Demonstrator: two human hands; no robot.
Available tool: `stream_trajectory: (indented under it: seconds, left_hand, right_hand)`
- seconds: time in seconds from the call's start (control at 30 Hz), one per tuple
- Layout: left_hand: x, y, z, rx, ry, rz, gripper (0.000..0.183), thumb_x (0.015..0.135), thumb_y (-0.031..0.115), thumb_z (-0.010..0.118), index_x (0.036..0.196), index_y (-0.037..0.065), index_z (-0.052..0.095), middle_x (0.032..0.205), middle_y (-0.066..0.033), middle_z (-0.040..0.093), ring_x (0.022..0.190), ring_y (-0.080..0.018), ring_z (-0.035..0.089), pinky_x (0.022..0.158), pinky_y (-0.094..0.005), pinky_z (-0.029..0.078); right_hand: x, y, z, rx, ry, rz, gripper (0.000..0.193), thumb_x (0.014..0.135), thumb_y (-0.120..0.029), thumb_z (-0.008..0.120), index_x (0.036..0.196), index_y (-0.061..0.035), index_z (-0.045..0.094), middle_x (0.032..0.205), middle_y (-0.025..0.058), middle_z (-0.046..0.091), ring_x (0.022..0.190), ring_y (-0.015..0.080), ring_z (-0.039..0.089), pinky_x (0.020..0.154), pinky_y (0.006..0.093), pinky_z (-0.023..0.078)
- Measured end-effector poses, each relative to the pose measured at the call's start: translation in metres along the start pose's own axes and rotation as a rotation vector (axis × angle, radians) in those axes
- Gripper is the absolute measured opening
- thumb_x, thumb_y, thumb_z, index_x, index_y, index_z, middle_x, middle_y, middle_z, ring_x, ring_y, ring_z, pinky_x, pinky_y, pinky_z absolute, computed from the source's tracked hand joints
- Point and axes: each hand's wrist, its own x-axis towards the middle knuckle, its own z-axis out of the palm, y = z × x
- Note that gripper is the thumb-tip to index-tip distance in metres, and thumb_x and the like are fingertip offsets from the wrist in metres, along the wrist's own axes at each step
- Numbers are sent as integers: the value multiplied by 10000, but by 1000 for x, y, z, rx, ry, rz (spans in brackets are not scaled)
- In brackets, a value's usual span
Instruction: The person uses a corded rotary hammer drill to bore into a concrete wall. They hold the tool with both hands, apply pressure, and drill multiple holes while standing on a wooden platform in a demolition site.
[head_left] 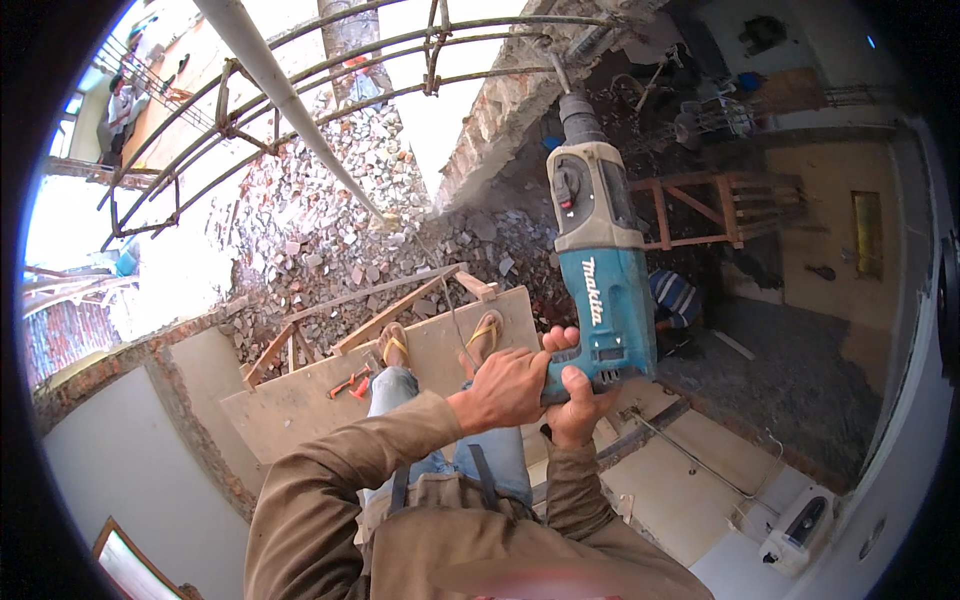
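A teal and grey rotary hammer drill point(605, 290) points away from me, up and slightly left. My left hand point(505, 388) is wrapped round its rear handle from the left. My right hand point(578, 408) grips the same handle end, thumb up along it. At the far end, the chisel bit point(561, 75) reaches the broken masonry edge point(505, 110), close to bare steel bars point(440, 45). Whether the tip touches the masonry or a bar, I cannot tell.
My sandalled feet stand on a wooden board point(300, 410), beside a red-handled tool point(350, 382). Rubble point(320, 200) lies below. A grey pole point(290, 100) slants across the left. A person in a striped shirt point(677, 298) is low at right, near a wooden trestle point(735, 210).
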Motion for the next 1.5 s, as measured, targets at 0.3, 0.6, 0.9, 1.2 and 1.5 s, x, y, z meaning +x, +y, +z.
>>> stream_trajectory:
  seconds: [0.3,0.6,0.9,1.2,1.5]
  left_hand:
    - [50,73,-1,-213,-135,-113,364,690,149,717,909,-40,497,746,-213,634,707,-396,662,642,-476,541]
    - [0,87,15,-553,63,137,486,638,174,756,999,-37,509,807,-220,629,765,-426,635,687,-496,517]
    - [-14,28,-13,-528,-35,261,442,674,191,760,993,-20,538,841,-228,648,789,-441,642,710,-492,525]
    - [-12,-5,-49,-683,-95,302,374,647,191,773,918,-15,617,851,-218,668,804,-429,660,680,-457,527]
    - [7,72,-70,-725,26,129,415,639,205,761,881,-87,591,731,-282,649,729,-457,670,671,-509,537]
  right_hand:
    - [40,-99,1,-181,52,130,657,683,-86,604,1316,44,486,1112,182,639,998,329,675,946,455,553]
    - [-32,-114,5,-453,-53,-177,876,704,-49,662,1455,99,235,1287,289,511,1126,378,624,986,476,551]
    - [-50,-61,31,-443,-75,-252,830,783,47,574,1485,89,133,1394,318,414,1223,426,571,1064,505,486]
    - [-57,-36,81,-705,107,-287,498,800,-25,734,1237,69,513,1097,171,637,1024,260,636,894,403,518]
    - [-36,-121,117,-751,150,-235,493,813,-29,748,1237,77,520,1123,184,622,906,233,665,792,412,568]
